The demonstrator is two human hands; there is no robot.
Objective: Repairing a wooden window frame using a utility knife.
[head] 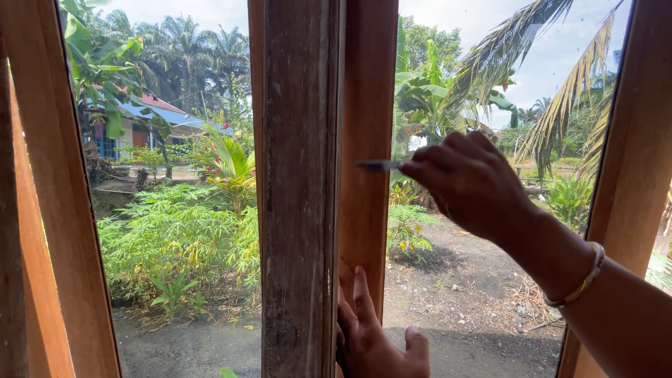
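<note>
The thin grey blade point(378, 165) points its tip at the orange-brown window frame point(367, 140), pinched in my right hand point(469, 182), whose wrist bends down with fingers curled tight. My left hand point(374, 336) presses flat and open against the frame's lower part, holding nothing, beside the darker weathered post point(297, 189).

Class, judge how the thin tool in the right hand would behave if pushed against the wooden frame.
The thin tool looks slim and flat, so probably light, perhaps slightly springy. The right hand pinches only its end, so it may slip sideways.
</note>
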